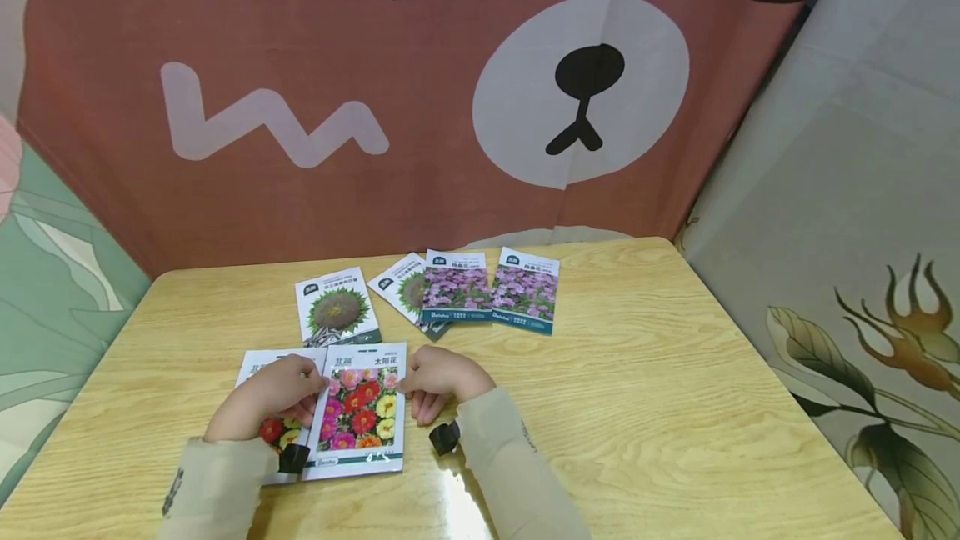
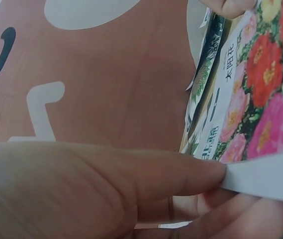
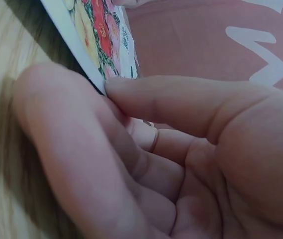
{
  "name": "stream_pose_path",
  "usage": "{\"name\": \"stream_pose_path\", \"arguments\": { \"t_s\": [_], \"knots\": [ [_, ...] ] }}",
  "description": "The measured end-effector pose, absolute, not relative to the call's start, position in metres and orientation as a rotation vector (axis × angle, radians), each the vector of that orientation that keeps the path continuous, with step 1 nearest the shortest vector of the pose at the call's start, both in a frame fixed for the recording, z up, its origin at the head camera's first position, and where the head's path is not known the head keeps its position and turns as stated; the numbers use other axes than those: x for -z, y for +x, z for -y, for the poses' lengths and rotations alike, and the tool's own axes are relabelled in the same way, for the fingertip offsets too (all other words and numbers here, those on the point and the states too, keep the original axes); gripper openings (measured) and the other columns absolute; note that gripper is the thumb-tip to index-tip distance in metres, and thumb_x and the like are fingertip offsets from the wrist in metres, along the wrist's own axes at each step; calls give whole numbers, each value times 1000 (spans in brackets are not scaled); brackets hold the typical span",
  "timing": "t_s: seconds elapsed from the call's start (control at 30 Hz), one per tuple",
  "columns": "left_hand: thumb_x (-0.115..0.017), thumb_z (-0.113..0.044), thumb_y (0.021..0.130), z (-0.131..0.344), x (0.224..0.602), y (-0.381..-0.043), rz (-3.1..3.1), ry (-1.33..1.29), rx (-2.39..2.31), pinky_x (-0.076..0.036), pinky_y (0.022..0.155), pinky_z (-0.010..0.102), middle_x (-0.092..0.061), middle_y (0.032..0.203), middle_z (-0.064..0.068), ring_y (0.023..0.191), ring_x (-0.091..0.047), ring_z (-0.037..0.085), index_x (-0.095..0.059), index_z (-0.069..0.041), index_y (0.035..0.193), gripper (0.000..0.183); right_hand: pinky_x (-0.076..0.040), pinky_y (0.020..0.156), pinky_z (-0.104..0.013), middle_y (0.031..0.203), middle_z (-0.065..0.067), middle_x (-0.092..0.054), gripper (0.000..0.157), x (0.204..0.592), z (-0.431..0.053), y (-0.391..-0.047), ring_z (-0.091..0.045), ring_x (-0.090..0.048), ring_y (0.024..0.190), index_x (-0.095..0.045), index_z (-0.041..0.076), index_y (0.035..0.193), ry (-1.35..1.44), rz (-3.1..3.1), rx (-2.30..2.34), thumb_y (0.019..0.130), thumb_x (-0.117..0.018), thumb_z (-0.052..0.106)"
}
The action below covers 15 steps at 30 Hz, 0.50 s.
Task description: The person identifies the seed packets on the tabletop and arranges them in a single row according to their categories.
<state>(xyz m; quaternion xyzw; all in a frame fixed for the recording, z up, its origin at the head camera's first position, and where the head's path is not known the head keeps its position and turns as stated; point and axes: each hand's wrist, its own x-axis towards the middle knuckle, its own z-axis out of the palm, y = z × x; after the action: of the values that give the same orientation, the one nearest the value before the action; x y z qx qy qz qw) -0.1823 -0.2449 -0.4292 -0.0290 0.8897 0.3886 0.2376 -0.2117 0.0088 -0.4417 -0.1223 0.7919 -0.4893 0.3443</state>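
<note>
1. 1 brown-red cloth (image 1: 420, 198) with a bear-like face fills most of the top of the frame.
2. 1 wood-grained table (image 1: 637, 432) spans the lower part.
3. 1 bright flower packet (image 1: 363, 407) — the thing being handled — sits face up, lower left of centre, print upright. In the right wrist view its right edge seems raised off the wood. To handle it well, keep both sides level and pull outward only lightly, so the thin sheet neither bows nor creases.
4. 1 matching packet (image 1: 279, 433) lies to its left, partly covered; whether their edges overlap or merely meet, I cannot tell. A low left edge could snag it, so clearance there matters.
5. 1 left hand (image 1: 281, 390) pinches the left edge, nearly closed: thumb on top, fingers beneath.
6. 1 right hand (image 1: 442, 377) pinches the right edge between thumb and index finger, other fingers curled loosely. Matching the grips in height should keep the packet square.
7. 4 smaller-looking packets lie at upper centre of the table — 2 sunflower packets (image 1: 336, 311), 2 purple flower packets (image 1: 525, 290), the left purple 1 overlapping a sunflower 1.
</note>
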Motion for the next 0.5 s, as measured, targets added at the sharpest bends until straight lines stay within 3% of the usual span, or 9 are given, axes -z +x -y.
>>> {"name": "stream_pose_path", "arguments": {
  "t_s": [0.5],
  "knots": [
    [-57,-13,103,242,428,-183,-2453,-132,-976,-56,56,28,-60,70,11,54,-61,17,-59,1,86,22,-55,42,-29,58,-12,-64,28,441,-5,-209,-15,-57,40,-64,-2,74,-335,-2146,1189,99,-64,11]
  ]
}}
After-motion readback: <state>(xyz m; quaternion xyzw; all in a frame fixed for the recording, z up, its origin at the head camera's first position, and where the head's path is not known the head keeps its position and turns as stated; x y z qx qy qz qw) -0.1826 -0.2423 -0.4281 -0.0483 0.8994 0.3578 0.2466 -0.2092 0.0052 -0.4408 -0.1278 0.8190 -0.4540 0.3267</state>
